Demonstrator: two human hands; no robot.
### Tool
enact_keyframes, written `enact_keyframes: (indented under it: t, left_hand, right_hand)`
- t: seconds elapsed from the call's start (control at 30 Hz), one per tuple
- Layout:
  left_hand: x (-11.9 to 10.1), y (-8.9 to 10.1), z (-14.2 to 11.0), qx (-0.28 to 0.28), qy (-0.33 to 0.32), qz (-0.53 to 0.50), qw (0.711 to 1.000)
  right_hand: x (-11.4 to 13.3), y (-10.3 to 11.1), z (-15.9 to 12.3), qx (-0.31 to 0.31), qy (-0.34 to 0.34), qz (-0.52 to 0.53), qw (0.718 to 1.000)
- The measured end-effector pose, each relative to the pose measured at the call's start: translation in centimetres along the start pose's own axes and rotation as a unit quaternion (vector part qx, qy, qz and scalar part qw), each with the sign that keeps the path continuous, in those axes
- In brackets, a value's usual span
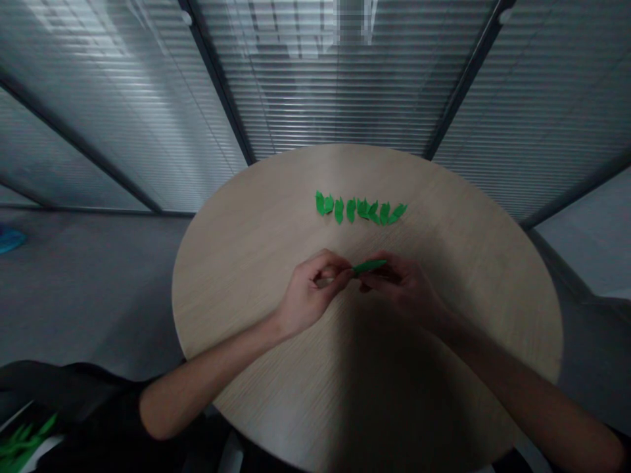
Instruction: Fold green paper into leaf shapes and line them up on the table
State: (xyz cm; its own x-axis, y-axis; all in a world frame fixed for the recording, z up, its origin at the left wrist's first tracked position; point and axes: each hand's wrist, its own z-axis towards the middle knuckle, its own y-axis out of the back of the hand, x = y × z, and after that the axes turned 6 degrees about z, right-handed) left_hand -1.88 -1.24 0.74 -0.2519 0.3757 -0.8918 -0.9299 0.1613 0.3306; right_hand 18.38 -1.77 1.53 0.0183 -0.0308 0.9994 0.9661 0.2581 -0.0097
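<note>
Over the middle of the table, my left hand [315, 286] pinches one end of a slim green leaf-like piece [371, 266] between thumb and fingertips. The fingers of my right hand [401, 282] close around the same piece from the other side, and its pointed tip faces right. Whether it is paper or plastic I cannot tell. Beyond my hands, several similar green leaf-like pieces [351, 210] lie in a row on the tabletop, some of them touching or overlapping.
The round wooden table [236, 263] stands close to glass panels with blinds [335, 98]. At the lower left, more green pieces [24, 441] are beside a black chair-like shape [64, 378]. A blue object [10, 238] lies on the grey floor at far left.
</note>
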Motion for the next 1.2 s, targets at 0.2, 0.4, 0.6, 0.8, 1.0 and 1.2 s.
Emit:
enact_keyframes:
  t: [0.2,0.4,0.6,0.8,1.0,1.2]
  left_hand:
    - [0.2,0.5,-0.3,0.028,-0.134,0.100,0.986]
    - [0.2,0.4,-0.3,-0.026,-0.156,0.157,0.975]
    - [0.4,0.4,-0.1,-0.100,-0.149,0.161,0.971]
    - [0.6,0.4,0.1,-0.128,-0.184,0.160,0.961]
    - [0.3,0.7,-0.1,-0.165,-0.230,0.200,0.938]
    - [0.3,0.4,-0.7,-0.090,-0.297,0.184,0.933]
  right_hand:
    - [-0.1,0.0,-0.3,-0.001,0.122,-0.147,0.982]
    - [0.0,0.1,-0.4,-0.016,0.166,-0.197,0.966]
    - [-0.6,-0.3,-0.2,-0.086,0.143,-0.093,0.982]
    - [-0.9,-0.6,-0.2,-0.082,0.111,-0.063,0.988]
    - [-1.1,-1.0,-0.4,-0.081,0.061,0.002,0.995]
    - [-1.1,-1.3,0.0,-0.096,0.029,0.059,0.993]
